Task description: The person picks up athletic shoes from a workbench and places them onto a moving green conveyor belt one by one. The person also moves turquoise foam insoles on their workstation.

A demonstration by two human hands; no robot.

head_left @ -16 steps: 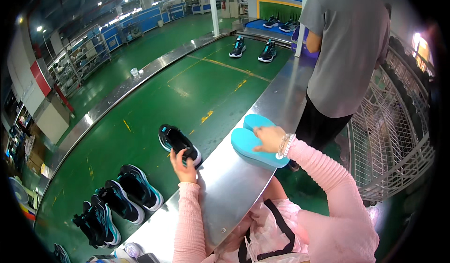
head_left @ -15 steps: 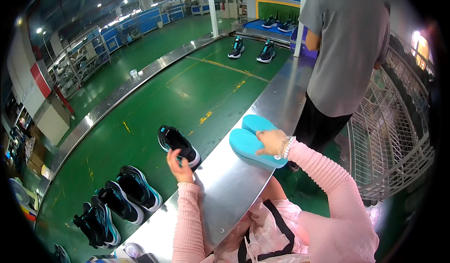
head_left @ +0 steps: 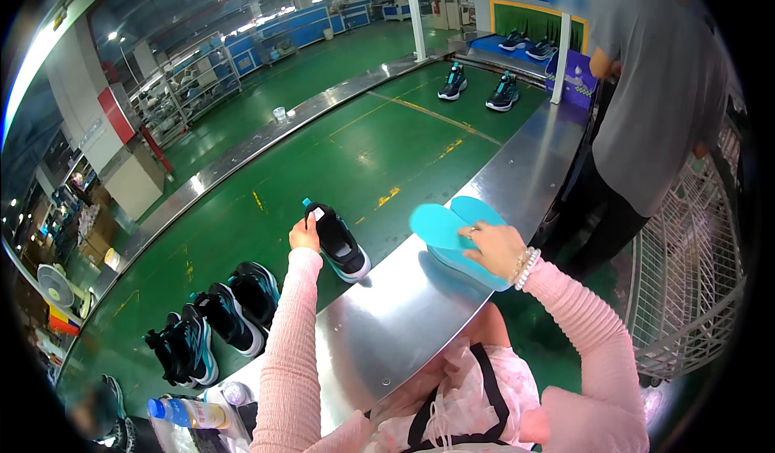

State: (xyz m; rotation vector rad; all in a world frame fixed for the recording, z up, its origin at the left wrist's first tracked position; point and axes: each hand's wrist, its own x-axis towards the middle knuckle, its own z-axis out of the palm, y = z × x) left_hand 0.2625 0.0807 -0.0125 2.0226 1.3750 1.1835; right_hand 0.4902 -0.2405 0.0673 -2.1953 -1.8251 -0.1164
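Just beyond the metal ledge, a black sports shoe [head_left: 343,241] with a white sole stands on the green belt. My left hand [head_left: 304,234] is closed on the shoe's upper edge, beside a small white label and a teal tab. At the ledge's edge lies a stack of teal insoles [head_left: 468,269], with more teal insoles [head_left: 475,208] beside it. Between thumb and fingers, my right hand [head_left: 494,248] holds the top insole [head_left: 433,226]. That insole is tilted up off the stack and its far end is blurred.
Several black and teal shoes [head_left: 228,320] stand on the belt [head_left: 266,199] at left. Two more shoes [head_left: 502,94] sit farther along. A bottle [head_left: 187,413] lies near the metal ledge [head_left: 387,324]. At right, a person in grey [head_left: 658,98] stands near a wire cart [head_left: 686,283].
My left hand has moved up along the shoe and closed on its edge. My right hand has lifted one insole's far end off the stack. The whole view has shifted rightward.
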